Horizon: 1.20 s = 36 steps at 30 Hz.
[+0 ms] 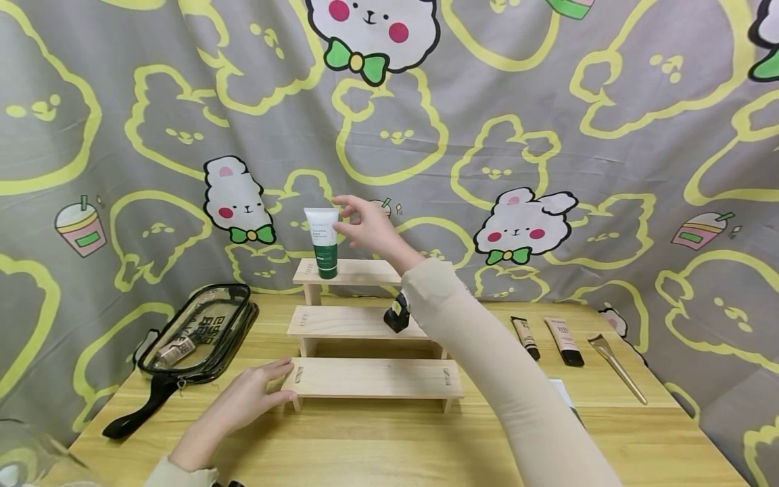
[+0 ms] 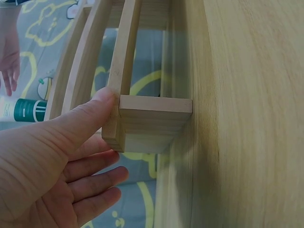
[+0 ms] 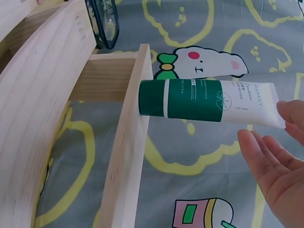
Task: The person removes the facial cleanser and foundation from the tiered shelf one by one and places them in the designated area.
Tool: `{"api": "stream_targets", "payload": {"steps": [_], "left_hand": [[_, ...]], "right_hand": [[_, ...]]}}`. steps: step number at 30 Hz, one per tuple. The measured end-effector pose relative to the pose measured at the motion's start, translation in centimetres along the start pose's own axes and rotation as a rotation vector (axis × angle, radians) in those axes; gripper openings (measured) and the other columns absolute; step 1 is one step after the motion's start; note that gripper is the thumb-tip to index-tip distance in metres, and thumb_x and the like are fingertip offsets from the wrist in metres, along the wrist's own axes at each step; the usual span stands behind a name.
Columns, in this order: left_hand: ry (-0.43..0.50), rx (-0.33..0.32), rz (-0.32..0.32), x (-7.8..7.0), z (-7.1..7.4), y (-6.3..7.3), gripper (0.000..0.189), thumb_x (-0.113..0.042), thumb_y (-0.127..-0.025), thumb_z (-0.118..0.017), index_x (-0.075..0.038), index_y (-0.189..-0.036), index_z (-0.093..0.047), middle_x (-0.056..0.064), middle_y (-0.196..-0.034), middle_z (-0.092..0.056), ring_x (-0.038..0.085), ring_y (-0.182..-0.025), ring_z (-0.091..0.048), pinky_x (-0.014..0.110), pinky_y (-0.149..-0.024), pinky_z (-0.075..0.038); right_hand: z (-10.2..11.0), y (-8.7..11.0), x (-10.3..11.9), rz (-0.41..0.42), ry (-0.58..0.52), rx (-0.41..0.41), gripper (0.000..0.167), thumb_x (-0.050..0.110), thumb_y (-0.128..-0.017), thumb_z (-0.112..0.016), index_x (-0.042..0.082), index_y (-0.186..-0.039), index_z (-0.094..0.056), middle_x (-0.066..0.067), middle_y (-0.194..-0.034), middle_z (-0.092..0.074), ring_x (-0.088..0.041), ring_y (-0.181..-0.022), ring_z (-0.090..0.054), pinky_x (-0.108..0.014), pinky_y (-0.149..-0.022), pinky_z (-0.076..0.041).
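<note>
A white-and-green squeeze tube (image 1: 323,243) stands upright, green cap down, near the left end of the top tier of a wooden three-tier stand (image 1: 377,379). My right hand (image 1: 365,223) is just right of the tube's upper end, fingers and thumb spread. In the right wrist view, one fingertip of this hand (image 3: 280,164) is right at the white crimped end of the tube (image 3: 204,100), while other fingers are apart from it. My left hand (image 1: 249,392) holds the left end of the lowest tier, with the thumb in front and a fingertip behind the board (image 2: 124,57).
To the left lies a clear black-trimmed pouch (image 1: 209,331) with a small tube (image 1: 175,352) inside. On the right are a black-and-beige tube (image 1: 525,337), a pink tube with a black cap (image 1: 563,341) and a brush (image 1: 617,368). A patterned curtain (image 1: 389,142) hangs behind.
</note>
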State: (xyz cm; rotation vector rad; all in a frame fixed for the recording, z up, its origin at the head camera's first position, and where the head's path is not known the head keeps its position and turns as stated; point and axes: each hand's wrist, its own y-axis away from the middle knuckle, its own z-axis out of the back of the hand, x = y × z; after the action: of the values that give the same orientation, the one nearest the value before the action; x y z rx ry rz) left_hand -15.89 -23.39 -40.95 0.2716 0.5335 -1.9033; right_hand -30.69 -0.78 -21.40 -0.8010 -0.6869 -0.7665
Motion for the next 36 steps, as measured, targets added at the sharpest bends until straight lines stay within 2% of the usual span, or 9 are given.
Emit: {"api": "stream_targets", "payload": {"steps": [5,11,17,24,29,36], "left_hand": [[0.003,0.004,0.003,-0.1,0.1,0.0,0.054,-0.028,-0.079,-0.072,0.005,-0.119,-0.058,0.017,-0.128,-0.051,0.038,-0.113,-0.050,0.050,-0.094,-0.041],[0.004,0.004,0.002,-0.1,0.1,0.0,0.054,-0.028,-0.079,-0.072,0.006,-0.119,-0.058,0.018,-0.128,-0.051,0.038,-0.112,-0.050,0.049,-0.093,-0.041],[0.005,0.001,0.000,-0.1,0.1,0.0,0.055,-0.028,-0.078,-0.072,0.005,-0.119,-0.058,0.017,-0.128,-0.051,0.038,-0.112,-0.050,0.049,-0.093,-0.041],[0.007,-0.001,0.000,-0.2,0.1,0.0,0.053,-0.027,-0.079,-0.072,0.005,-0.119,-0.058,0.017,-0.128,-0.051,0.037,-0.112,-0.051,0.049,-0.093,-0.041],[0.009,0.002,0.001,-0.2,0.1,0.0,0.054,-0.027,-0.079,-0.072,0.005,-0.119,-0.058,0.017,-0.128,-0.051,0.037,-0.112,-0.051,0.049,-0.093,-0.041],[0.011,0.008,0.003,-0.2,0.1,0.0,0.055,-0.028,-0.079,-0.072,0.005,-0.120,-0.058,0.017,-0.128,-0.051,0.037,-0.112,-0.050,0.049,-0.094,-0.041]], "right_hand": [[-0.3,-0.1,0.0,-0.003,0.022,-0.011,0.043,0.009,-0.089,-0.062,0.013,-0.131,-0.051,-0.012,-0.112,-0.053,-0.020,-0.086,-0.061,-0.028,-0.058,-0.055],[-0.7,0.0,-0.2,0.005,0.029,-0.035,0.038,0.009,-0.089,-0.061,0.012,-0.126,-0.055,-0.008,-0.105,-0.056,-0.026,-0.086,-0.060,-0.031,-0.059,-0.055],[-1.3,0.2,-0.5,0.026,0.031,-0.103,0.030,0.010,-0.090,-0.060,0.014,-0.120,-0.058,-0.007,-0.099,-0.061,-0.017,-0.082,-0.061,-0.028,-0.058,-0.054],[-1.7,0.6,-0.7,0.069,0.044,-0.186,0.018,0.009,-0.091,-0.059,0.012,-0.109,-0.061,-0.006,-0.094,-0.066,-0.015,-0.080,-0.061,-0.024,-0.057,-0.053],[-1.8,1.0,-0.8,0.094,0.045,-0.223,0.016,0.008,-0.091,-0.058,0.009,-0.106,-0.061,-0.006,-0.090,-0.065,-0.015,-0.082,-0.062,-0.022,-0.060,-0.054],[-1.6,1.9,-1.0,0.184,0.072,-0.275,0.013,0.003,-0.089,-0.059,0.004,-0.102,-0.062,-0.008,-0.085,-0.064,-0.015,-0.079,-0.061,-0.020,-0.069,-0.051]]}}
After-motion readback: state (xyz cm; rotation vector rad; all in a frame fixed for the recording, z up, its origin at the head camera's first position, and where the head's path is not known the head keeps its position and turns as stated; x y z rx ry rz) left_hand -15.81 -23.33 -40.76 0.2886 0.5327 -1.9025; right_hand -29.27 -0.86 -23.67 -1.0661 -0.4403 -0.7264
